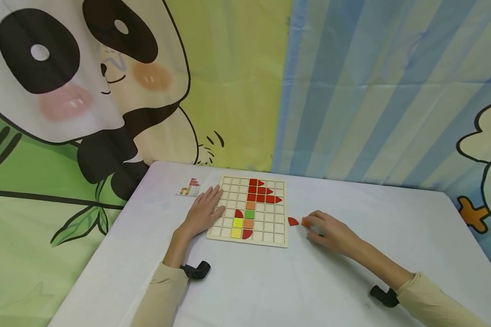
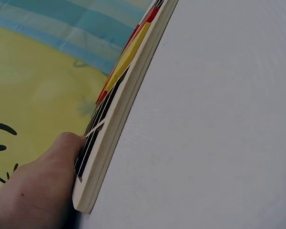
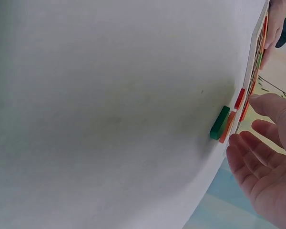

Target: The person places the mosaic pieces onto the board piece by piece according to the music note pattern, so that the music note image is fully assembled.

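My left hand (image 1: 203,211) lies with straight fingers over the left edge of a pale wooden grid board (image 1: 268,227). In the left wrist view, its thumb (image 2: 69,148) rests along the board's rim. Red, orange, green and yellow tiles fill some of the board's squares. Off the board's right side, my right hand (image 1: 333,234) is over an orange tile (image 1: 305,222), its fingers loosely bent. The right wrist view shows thumb and fingers apart, with a green tile (image 3: 219,123) beside the orange one on the table. A red quarter-round tile (image 1: 293,221) lies between that hand and the board.
A small pattern card (image 1: 189,186) lies on the white table (image 1: 376,209) left of the board. Behind the table hangs a printed cloth (image 1: 237,81) with a panda and stripes. Each wrist wears a black camera mount (image 1: 196,271).
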`<move>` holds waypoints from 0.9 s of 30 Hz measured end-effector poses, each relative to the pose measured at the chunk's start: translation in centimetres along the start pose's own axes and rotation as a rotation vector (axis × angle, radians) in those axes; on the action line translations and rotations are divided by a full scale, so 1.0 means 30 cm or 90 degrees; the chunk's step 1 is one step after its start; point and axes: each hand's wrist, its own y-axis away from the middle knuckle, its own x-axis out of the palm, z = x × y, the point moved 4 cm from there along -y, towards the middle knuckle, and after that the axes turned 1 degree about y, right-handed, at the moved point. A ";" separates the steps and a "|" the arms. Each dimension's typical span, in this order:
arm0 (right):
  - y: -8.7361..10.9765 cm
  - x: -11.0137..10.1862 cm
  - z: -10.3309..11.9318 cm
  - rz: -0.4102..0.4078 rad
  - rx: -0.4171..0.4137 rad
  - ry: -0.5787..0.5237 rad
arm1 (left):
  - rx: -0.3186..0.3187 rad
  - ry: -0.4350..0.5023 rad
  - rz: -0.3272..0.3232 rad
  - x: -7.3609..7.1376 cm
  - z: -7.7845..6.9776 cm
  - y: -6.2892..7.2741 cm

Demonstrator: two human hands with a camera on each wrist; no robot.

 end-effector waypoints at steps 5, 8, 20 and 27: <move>-0.012 0.007 0.026 0.014 -0.018 -0.010 | 0.002 0.002 -0.004 0.002 0.003 -0.003; -0.018 0.013 0.034 0.023 -0.018 -0.020 | 0.003 0.000 -0.005 0.002 0.003 -0.006; -0.053 0.045 0.073 0.010 -0.045 -0.029 | 0.003 0.001 -0.004 0.008 0.001 0.001; -0.071 0.016 0.051 -0.015 0.006 -0.004 | 0.007 -0.001 -0.007 0.003 0.002 0.000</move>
